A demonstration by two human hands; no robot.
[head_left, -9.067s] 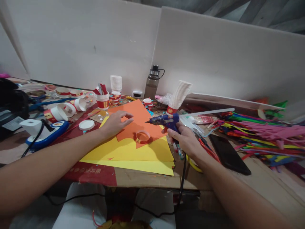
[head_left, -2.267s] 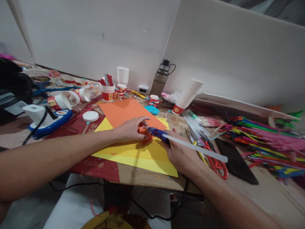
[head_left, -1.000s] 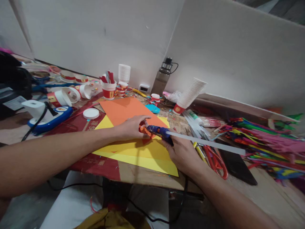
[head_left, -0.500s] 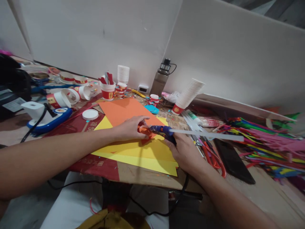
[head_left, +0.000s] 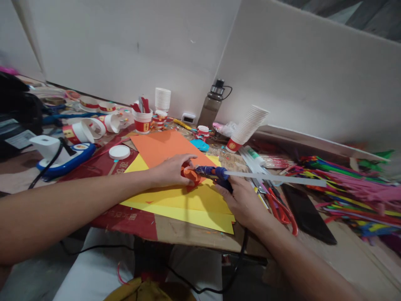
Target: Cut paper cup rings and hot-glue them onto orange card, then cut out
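My left hand (head_left: 172, 170) is closed around a small curled orange paper piece (head_left: 191, 175), its thumb and fingers on either side. In my right hand (head_left: 242, 196) is a blue hot glue gun (head_left: 221, 174), with a long whitish glue stick (head_left: 275, 179) jutting out of its back to the right. The gun's nozzle meets the orange piece; whether glue is coming out is too small to tell. Beneath both hands lie yellow paper sheets (head_left: 194, 215), with an orange paper sheet (head_left: 163, 146) behind, partly on top of them.
A leaning stack of paper cups (head_left: 249, 127) and a water bottle (head_left: 211, 102) stand at the back. Right of my hand lie red-handled scissors (head_left: 283, 211), a black phone (head_left: 308, 213) and colourful pipe cleaners (head_left: 360, 188). A blue-and-white power strip (head_left: 67, 161) sits left. The gun's cord (head_left: 241, 259) hangs over the front edge.
Both hands keep nearly the same hold and place. The glue stick's rear end sits slightly farther right, and the whole view has shifted a little.
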